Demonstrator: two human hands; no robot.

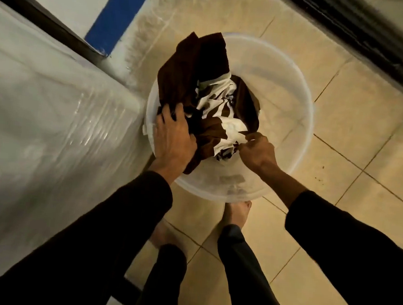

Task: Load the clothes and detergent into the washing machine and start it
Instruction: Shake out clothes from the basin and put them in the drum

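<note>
Gripping clothes (208,99) inside the bucket (296,127): left hand (175,135), right hand (259,149).

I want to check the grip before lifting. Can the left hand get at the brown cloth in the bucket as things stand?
Probably yes. The left hand already lies on the brown cloth at the bucket rim, fingers curled into it, and nothing covers the cloth from above.

My left hand (172,134) hides its own fingertips in the clothes (202,83); the bucket (287,91) floor beneath them is covered. My sleeves run off the bottom edge.
</note>
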